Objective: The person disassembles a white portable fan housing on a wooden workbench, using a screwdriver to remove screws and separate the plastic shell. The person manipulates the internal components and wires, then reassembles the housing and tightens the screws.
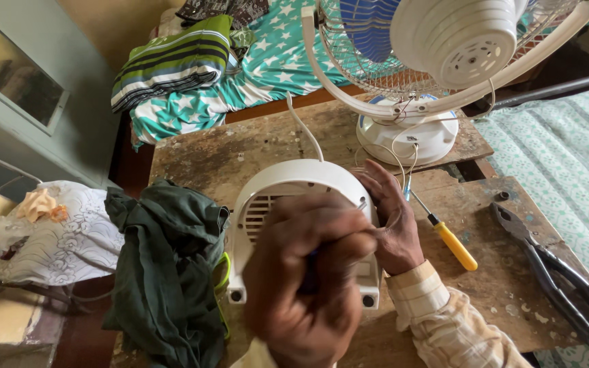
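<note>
A white fan cover (288,187) is steadied at twelve o'clock by the right hand (390,218), the left hand (308,272) clenched on a dark tool.

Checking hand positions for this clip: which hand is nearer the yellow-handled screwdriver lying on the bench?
Right. The right hand rests on the white fan housing's right edge, just beside the yellow-handled screwdriver. The left hand sits farther left, over the housing's front.
</note>
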